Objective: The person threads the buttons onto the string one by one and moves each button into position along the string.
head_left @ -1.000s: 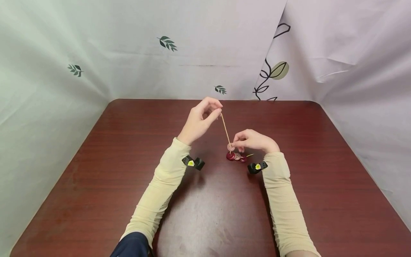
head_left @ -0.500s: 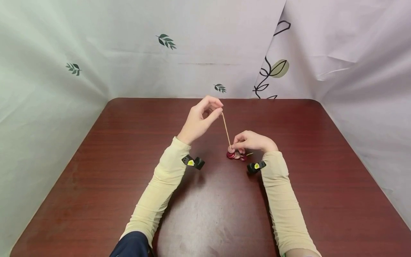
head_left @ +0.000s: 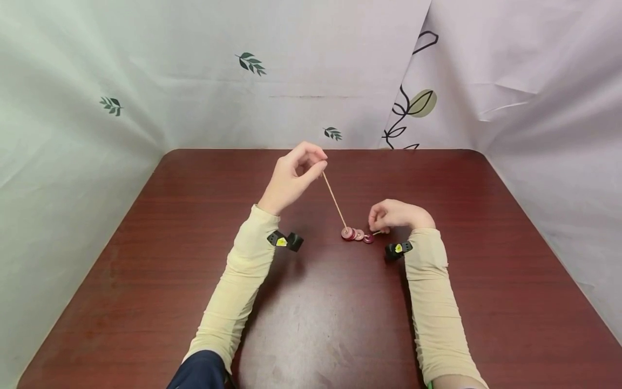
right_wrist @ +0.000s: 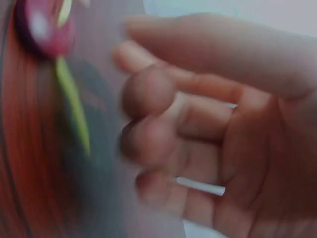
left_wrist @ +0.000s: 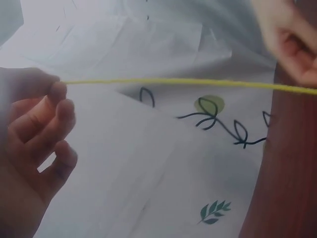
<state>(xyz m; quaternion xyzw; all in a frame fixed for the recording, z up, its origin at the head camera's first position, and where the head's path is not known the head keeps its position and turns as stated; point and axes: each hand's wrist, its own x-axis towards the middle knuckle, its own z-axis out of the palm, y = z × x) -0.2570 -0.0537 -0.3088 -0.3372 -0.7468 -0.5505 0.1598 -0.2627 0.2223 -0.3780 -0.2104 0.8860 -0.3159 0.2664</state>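
My left hand (head_left: 293,175) pinches the upper end of a thin yellow string (head_left: 335,200) between thumb and forefinger, its other fingers loosely bent. The string runs taut and slanting down to a pale pink button (head_left: 346,233). Several pink and dark red buttons are threaded in a row there, low over or on the table, ending in a dark red button (head_left: 368,238). Past that one, a short tail of string sticks out, beside my right hand (head_left: 399,214). In the right wrist view, blurred, that hand's fingers are loosely curled with nothing between them; the string's tail (right_wrist: 74,106) lies apart from them.
The row of buttons is over a dark reddish-brown table (head_left: 311,324). White cloth (head_left: 291,70) with printed leaves hangs behind and at both sides. A dark strap with a camera (head_left: 286,241) sits on the left wrist, another (head_left: 398,249) on the right.
The pale pink button has slid down the string to join the others. My right hand has let go of it and moved right. My left hand has shifted slightly left, still pinching the string.
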